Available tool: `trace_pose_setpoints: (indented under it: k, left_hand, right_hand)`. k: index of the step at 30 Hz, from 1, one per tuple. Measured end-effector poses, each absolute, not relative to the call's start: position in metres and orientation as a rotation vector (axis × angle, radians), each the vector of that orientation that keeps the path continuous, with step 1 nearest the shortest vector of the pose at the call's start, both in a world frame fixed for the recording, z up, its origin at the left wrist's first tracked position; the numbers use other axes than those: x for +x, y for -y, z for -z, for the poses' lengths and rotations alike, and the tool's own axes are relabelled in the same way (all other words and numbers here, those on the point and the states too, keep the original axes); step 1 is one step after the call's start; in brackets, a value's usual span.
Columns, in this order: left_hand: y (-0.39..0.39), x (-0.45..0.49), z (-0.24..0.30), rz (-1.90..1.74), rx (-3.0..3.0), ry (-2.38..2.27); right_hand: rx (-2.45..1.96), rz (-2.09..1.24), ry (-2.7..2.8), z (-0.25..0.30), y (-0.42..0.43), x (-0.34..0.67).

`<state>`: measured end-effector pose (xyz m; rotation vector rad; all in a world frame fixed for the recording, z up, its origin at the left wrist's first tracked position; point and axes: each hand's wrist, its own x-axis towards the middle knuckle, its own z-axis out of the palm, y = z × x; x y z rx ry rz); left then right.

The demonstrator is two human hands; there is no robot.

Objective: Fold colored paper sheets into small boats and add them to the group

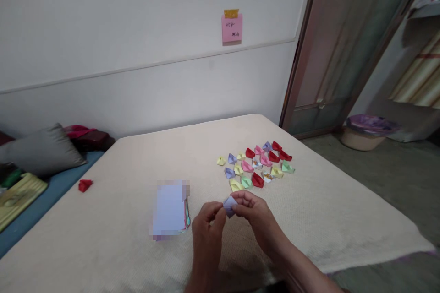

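Observation:
Both hands meet low in the middle of the view over a cream table cover. My left hand and my right hand pinch a small lavender folded paper piece between their fingertips, holding it just above the cloth. Just beyond the hands lies a cluster of several small folded paper shapes in red, pink, yellow, green and purple. To the left of the hands sits a stack of coloured paper sheets with a lavender sheet on top.
A lone red folded paper lies at the table's left edge. Grey cushion and dark red cloth sit on a blue surface at left. A pink note hangs on the wall. A door and a covered basin are at right.

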<state>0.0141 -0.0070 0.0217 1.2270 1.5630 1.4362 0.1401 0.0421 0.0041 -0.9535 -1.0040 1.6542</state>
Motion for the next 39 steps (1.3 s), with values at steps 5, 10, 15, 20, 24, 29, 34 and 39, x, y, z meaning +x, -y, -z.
trace_pose_setpoints:
  k: [5,10,15,20,24,29,34,39]
  left_hand:
    - [0.006,0.016,-0.017,-1.392,1.240,-1.707]
    - [0.003,0.012,-0.013,-1.349,1.142,-1.662]
    - [0.002,0.011,-0.012,-1.309,1.117,-1.637]
    - [0.002,0.009,-0.006,-1.345,1.084,-1.574]
    - [0.002,0.005,-0.003,-1.348,1.055,-1.546]
    - [0.000,0.001,-0.008,-1.267,1.230,-1.628]
    - [0.003,0.005,-0.011,-1.153,1.440,-1.727]
    - [0.005,0.010,-0.010,-1.050,1.671,-1.816]
  right_hand:
    - [-0.964,-1.567,1.062,-0.003,-0.041,0.138]
    - [-0.986,-1.417,1.204,-0.003,-0.038,0.137]
    - [-0.989,-1.367,1.295,-0.003,-0.035,0.136]
    - [-0.975,-1.321,1.387,-0.002,-0.033,0.135]
    - [-1.019,-1.267,1.482,-0.003,-0.036,0.136]
    - [-1.026,-1.130,1.651,-0.002,-0.044,0.145]
    - [-0.908,-1.004,1.809,-0.002,-0.046,0.151]
    - [-0.864,-0.866,2.003,-0.008,-0.040,0.151]
